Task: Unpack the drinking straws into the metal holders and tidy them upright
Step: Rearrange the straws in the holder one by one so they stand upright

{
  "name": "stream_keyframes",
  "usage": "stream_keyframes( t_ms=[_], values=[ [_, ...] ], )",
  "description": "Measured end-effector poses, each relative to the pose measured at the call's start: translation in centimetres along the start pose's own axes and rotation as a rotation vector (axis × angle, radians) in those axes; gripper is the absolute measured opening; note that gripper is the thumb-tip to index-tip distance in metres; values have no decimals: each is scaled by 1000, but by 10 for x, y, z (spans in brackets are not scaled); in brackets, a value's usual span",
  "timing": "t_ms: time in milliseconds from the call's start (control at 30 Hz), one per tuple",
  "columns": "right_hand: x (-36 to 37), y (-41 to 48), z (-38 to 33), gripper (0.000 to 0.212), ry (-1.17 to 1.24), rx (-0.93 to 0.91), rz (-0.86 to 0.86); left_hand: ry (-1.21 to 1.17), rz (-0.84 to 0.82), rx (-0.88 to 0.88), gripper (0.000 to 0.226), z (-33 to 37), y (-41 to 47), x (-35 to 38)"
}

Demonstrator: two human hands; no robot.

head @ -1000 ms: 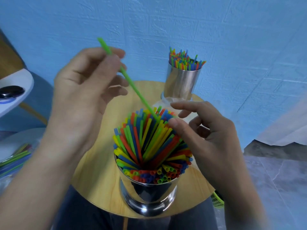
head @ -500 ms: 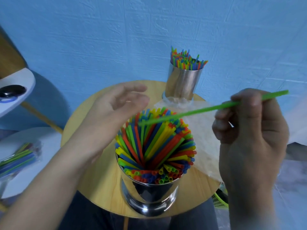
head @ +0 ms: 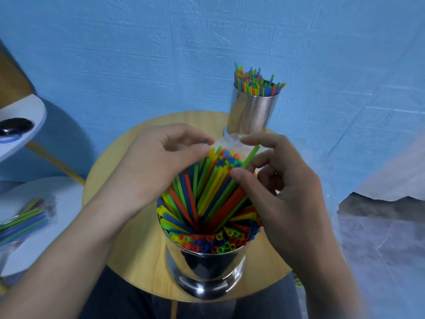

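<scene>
So the near metal holder (head: 204, 268) sits at the front edge of the round wooden table (head: 110, 180), stuffed with colourful straws (head: 207, 203) that fan out and lean every which way (not exactly upright). The right hand (head: 282, 192) has a green straw (head: 249, 156) pinched between thumb and fingers, with its lower end down among the others at the far side of the bunch and its top poking up past the fingertips. The left hand (head: 151, 166) is curled over the far-left tops of the bunch, fingers bent and touching the straw tips; can't tell if it's actually gripping any. A second metal holder (head: 250, 111) stands at the back of the table, also full of straws. Off to the left, a plastic packet of straws (head: 25, 219) lies on a white surface (head: 57, 192).
</scene>
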State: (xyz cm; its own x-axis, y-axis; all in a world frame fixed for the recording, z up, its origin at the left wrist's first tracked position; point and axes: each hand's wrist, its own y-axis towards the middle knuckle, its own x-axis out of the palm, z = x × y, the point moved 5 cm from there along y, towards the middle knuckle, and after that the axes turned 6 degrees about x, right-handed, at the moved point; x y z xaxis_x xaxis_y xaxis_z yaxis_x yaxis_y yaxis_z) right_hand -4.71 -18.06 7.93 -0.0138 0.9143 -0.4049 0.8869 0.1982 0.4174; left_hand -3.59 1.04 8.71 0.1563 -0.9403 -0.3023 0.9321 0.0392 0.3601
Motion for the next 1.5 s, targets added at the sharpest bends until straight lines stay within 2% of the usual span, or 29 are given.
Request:
stream_keyframes(
  t_ms=[100, 167, 367, 500, 600, 700, 767, 867, 933, 1033, 1133, 1200, 1300, 1367, 1500],
  values=[
    [2, 0, -3, 13, -122, -49, 12, 36, 33, 103, 12, 10, 3, -3],
    [2, 1, -5, 20, -163, -66, 15, -4, 77, 178, 14, 17, 4, -7],
    [2, 0, -2, 14, -134, -54, 1, -333, 386, 315, 9, 24, 3, -40],
    [1, 0, 2, 24, -73, -11, 26, -489, 561, 270, 6, 15, -2, -56],
    [1, 1, 5, 32, 22, 28, 53, -626, 611, 180, 3, 5, -4, -58],
    [-1, 1, 4, 32, 176, 45, 70, -725, 551, 47, 6, -3, -5, -46],
    [-5, 1, 0, 23, 333, 39, 92, -721, 454, -42, 3, -7, -7, -32],
    [-10, 3, -2, 9, 598, 33, 102, -561, 306, -159, 12, -17, -11, -18],
    [-16, 3, -1, 10, 627, 11, 186, -385, 184, -183, 19, -20, -14, -14],
    [-28, 0, -2, 24, 582, -8, 366, -194, -47, -157, 33, -16, -19, -6],
    [-25, -1, -7, 27, 411, -38, 337, -102, -178, -162, 26, -15, -21, -1],
    [-15, 0, -10, 23, 243, -56, 216, -76, -202, -164, 22, -15, -20, 1],
    [0, 0, -7, 28, 17, -37, 85, -4, -178, -141, 20, -15, -17, 1],
    [2, 0, -6, 27, -48, -15, 57, -13, -181, -145, 18, -15, -17, 1],
    [1, 1, -6, 3, -67, 0, 31, -23, -165, -137, 19, -16, -19, 1]
  ],
)
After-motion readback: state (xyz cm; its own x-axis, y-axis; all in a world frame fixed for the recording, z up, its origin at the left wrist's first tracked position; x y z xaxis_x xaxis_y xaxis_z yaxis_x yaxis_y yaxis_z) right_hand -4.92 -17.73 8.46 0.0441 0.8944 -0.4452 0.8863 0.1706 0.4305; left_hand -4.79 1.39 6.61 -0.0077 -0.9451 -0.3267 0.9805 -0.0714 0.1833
